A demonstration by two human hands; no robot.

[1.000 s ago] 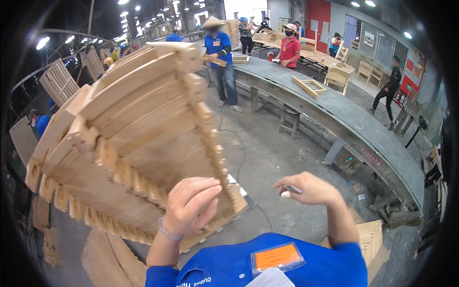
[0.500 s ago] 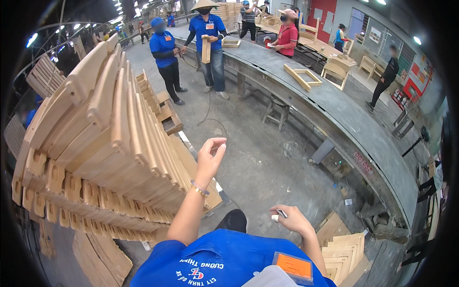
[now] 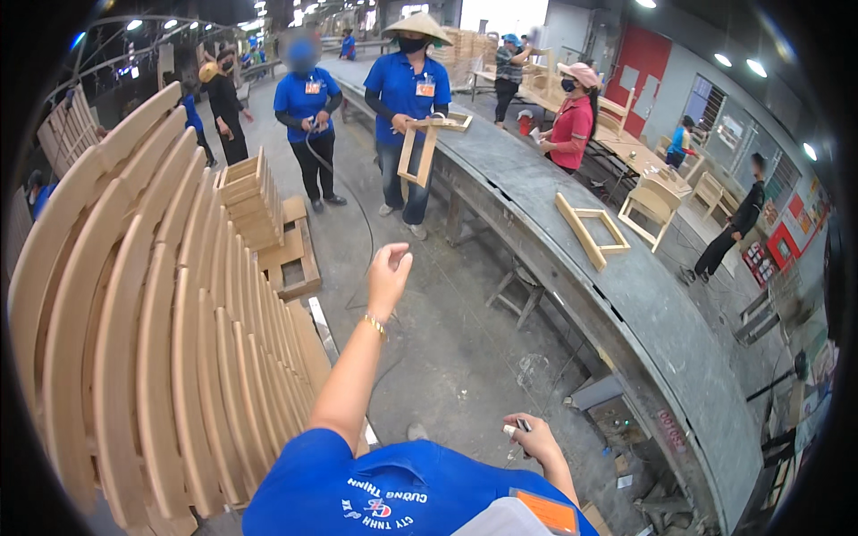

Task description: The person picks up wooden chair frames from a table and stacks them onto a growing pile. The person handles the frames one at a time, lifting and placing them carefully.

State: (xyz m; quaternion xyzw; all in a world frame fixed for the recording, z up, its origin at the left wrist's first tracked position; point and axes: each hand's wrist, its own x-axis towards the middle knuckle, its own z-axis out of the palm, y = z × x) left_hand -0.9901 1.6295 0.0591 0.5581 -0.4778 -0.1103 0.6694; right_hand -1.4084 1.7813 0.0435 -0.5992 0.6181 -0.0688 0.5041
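Observation:
My left hand is raised in front of me above the floor, right of the stacked wooden parts. Its fingers bend loosely, with a gap to the thumb and nothing held. A bracelet circles that wrist. Lower and to the right, my right hand is closed around a small dark and silver stick-like object, too small to name surely. Something white covers one fingertip of this hand. Neither hand touches the stack or the long grey table.
On the table lies a light wooden frame. Ahead, a co-worker in a conical hat holds another frame; a person beside them handles a hose. A stool stands under the table edge. Wooden crates stand beyond the stack.
My view has shifted forward, so the two co-workers and the table frame look closer. The co-worker's wooden frame has turned to show its opening. My right hand keeps its small object.

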